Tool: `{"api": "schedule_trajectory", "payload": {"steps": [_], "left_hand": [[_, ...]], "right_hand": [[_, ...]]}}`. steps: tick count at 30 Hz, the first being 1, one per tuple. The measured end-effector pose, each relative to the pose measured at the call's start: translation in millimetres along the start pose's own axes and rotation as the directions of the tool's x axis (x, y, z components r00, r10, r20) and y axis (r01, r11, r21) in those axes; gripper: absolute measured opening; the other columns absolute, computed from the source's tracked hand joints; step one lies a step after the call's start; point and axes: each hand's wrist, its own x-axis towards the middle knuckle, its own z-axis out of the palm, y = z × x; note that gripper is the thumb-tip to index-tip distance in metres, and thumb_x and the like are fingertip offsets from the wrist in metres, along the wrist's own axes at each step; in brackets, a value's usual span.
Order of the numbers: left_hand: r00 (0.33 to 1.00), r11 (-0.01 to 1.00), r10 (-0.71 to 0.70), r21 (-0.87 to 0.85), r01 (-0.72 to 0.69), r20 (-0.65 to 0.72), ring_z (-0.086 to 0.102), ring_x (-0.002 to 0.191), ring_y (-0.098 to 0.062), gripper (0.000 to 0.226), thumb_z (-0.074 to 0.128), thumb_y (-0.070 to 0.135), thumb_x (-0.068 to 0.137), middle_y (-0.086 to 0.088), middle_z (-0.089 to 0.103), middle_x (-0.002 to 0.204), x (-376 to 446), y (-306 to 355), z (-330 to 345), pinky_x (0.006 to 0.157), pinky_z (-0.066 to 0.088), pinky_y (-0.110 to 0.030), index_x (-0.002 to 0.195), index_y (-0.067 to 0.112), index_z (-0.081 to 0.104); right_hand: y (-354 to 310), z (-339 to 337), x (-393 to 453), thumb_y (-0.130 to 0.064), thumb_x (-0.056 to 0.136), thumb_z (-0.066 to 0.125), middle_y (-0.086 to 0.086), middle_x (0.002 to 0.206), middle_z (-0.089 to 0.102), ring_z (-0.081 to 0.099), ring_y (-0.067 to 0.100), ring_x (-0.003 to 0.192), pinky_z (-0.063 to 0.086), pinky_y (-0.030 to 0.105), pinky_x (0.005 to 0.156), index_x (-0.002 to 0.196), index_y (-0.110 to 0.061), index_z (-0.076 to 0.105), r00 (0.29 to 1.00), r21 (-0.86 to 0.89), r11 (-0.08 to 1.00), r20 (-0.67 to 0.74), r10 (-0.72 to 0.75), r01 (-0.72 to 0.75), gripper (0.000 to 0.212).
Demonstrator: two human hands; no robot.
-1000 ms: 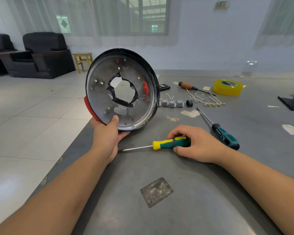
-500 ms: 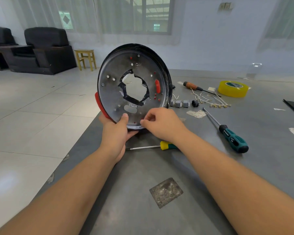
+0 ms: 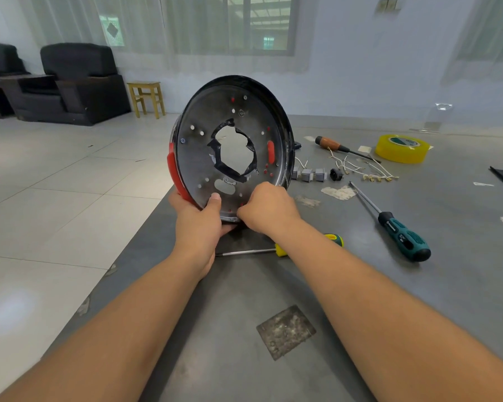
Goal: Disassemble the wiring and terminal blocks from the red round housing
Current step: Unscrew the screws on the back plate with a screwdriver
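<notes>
Left hand (image 3: 199,224) gripping red round housing (image 3: 233,146) upright; right hand (image 3: 269,208) pinching its lower rim. Yellow-handled screwdriver (image 3: 276,250) beneath right forearm; teal screwdriver (image 3: 401,232), terminal blocks (image 3: 308,174), loose wires (image 3: 360,168) beyond.

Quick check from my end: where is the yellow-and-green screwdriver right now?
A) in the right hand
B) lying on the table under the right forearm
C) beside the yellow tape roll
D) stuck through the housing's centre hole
B: the yellow-and-green screwdriver lies flat on the table, partly hidden by the right forearm, while the right hand pinches at the housing rim.

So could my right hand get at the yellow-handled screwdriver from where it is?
Probably yes: the yellow-handled screwdriver lies loose on the table under your forearm, but the right hand must first let go of the housing.
</notes>
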Motion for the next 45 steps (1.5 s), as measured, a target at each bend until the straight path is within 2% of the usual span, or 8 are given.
{"api": "schedule_trajectory", "payload": {"steps": [6, 12, 19, 24, 29, 34, 39, 45], "left_hand": [[1.0, 1.0, 0.017, 0.024, -0.017, 0.013, 0.07, 0.112, -0.025, 0.039, 0.059, 0.01, 0.105, 0.003, 0.06, 0.128, 0.5, -0.6, 0.8, 0.082, 0.066, -0.049, 0.133, 0.025, 0.037], [1.0, 1.0, 0.006, 0.0, -0.006, 0.031, 0.068, 0.117, -0.022, 0.04, 0.059, 0.011, 0.106, 0.006, 0.058, 0.133, 2.1, -1.0, 1.8, 0.083, 0.066, -0.049, 0.135, 0.026, 0.037], [1.0, 0.999, 0.012, 0.036, -0.013, 0.027, 0.067, 0.117, -0.021, 0.039, 0.06, 0.012, 0.105, 0.011, 0.059, 0.128, 4.3, -1.4, 2.4, 0.084, 0.065, -0.051, 0.132, 0.032, 0.038], [1.0, 0.999, 0.013, 0.039, -0.014, 0.019, 0.067, 0.117, -0.021, 0.041, 0.061, 0.013, 0.105, 0.01, 0.059, 0.131, 6.7, -3.3, 2.6, 0.083, 0.066, -0.049, 0.133, 0.034, 0.038], [1.0, 1.0, 0.019, 0.021, -0.019, 0.01, 0.069, 0.115, -0.021, 0.044, 0.062, 0.012, 0.105, 0.009, 0.062, 0.131, 9.4, -6.3, 2.8, 0.079, 0.066, -0.047, 0.135, 0.034, 0.039], [1.0, 1.0, 0.023, 0.003, -0.023, 0.005, 0.07, 0.115, -0.023, 0.044, 0.062, 0.01, 0.105, 0.007, 0.063, 0.132, 10.2, -7.7, 2.8, 0.078, 0.066, -0.047, 0.137, 0.032, 0.04], [0.999, 0.999, 0.034, 0.007, -0.034, 0.004, 0.071, 0.114, -0.025, 0.044, 0.063, 0.011, 0.104, 0.007, 0.064, 0.132, 13.8, -10.9, 1.1, 0.075, 0.066, -0.045, 0.136, 0.032, 0.042], [0.999, 0.999, 0.032, -0.004, -0.032, 0.013, 0.074, 0.111, -0.024, 0.04, 0.063, 0.011, 0.104, 0.006, 0.066, 0.13, 15.6, -14.0, -0.4, 0.074, 0.066, -0.043, 0.131, 0.032, 0.044]], "right_hand": [[7.0, -5.4, -6.2, -0.033, 0.075, 0.065, 0.006, 0.067, 0.057, 0.06, 0.032, 0.074, 0.037, 0.029, 0.053, 0.063, -0.014, 0.056, 1.0, 0.132, 0.991, -0.025, -0.007, 0.011, 0.025], [42.4, -47.8, 0.4, -0.014, 0.083, 0.063, 0.001, 0.067, 0.075, 0.073, 0.014, 0.064, 0.064, 0.04, 0.073, 0.074, -0.01, 0.071, 1.0, 0.465, 0.885, 0.019, -0.012, 0.002, 0.013], [145.6, -135.2, 30.2, -0.015, 0.084, 0.075, -0.007, 0.071, 0.071, 0.065, 0.014, 0.072, 0.05, 0.028, 0.067, 0.078, -0.024, 0.073, 0.969, 0.223, 0.975, -0.241, 0.057, -0.002, 0.011], [216.2, -158.4, 44.9, -0.017, 0.091, 0.069, 0.002, 0.094, 0.072, 0.061, 0.02, 0.089, 0.044, 0.028, 0.075, 0.083, -0.028, 0.072, 0.949, 0.013, 0.989, -0.279, 0.145, -0.147, 0.014], [240.2, -144.6, 54.8, -0.017, 0.092, 0.067, 0.001, 0.095, 0.071, 0.058, 0.02, 0.091, 0.047, 0.03, 0.082, 0.086, -0.029, 0.071, 0.97, -0.141, 0.984, -0.23, 0.077, -0.112, 0.014], [242.8, -125.6, 68.1, -0.018, 0.092, 0.068, -0.004, 0.09, 0.068, 0.058, 0.016, 0.088, 0.043, 0.026, 0.082, 0.088, -0.031, 0.071, 0.986, -0.159, 0.986, -0.168, 0.021, -0.049, 0.014], [249.2, -109.9, 77.4, -0.015, 0.089, 0.069, -0.008, 0.086, 0.068, 0.061, 0.009, 0.082, 0.042, 0.025, 0.081, 0.105, -0.032, 0.068, 0.973, 0.035, 0.999, -0.23, 0.01, -0.002, 0.022], [251.8, -109.9, 87.4, -0.018, 0.087, 0.075, -0.009, 0.085, 0.069, 0.061, 0.003, 0.081, 0.042, 0.025, 0.074, 0.112, -0.03, 0.067, 0.973, 0.079, 0.997, -0.23, 0.002, 0.016, 0.028]]}}
